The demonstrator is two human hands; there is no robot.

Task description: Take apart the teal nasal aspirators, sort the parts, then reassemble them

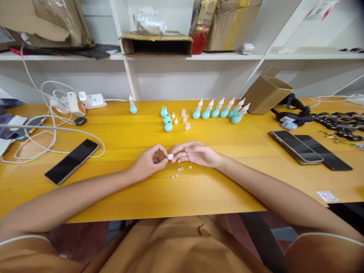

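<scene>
Between the thumb and forefinger of my left hand (152,161) is a small whitish nozzle tip (170,156). My right hand (196,153) lies beside it with its fingers stretched out, the fingertips close to the tip; whether they touch it is unclear. Below the hands are several tiny pink discs (176,175). Beyond the hands stand three teal squeeze bulbs (168,126) with open necks, two small white tips (175,121) and three pink connector pieces (187,126). A row of several assembled teal bulb aspirators (215,110) is to the right, and a single aspirator (133,108) to the left.
A phone (72,162) and tangled white cables (51,132) with chargers (76,104) occupy the left. On the right are two stacked phones (297,146), an open carton (265,93), a black strap device (290,110) and a sticker (327,196). Shelving (193,77) backs the table.
</scene>
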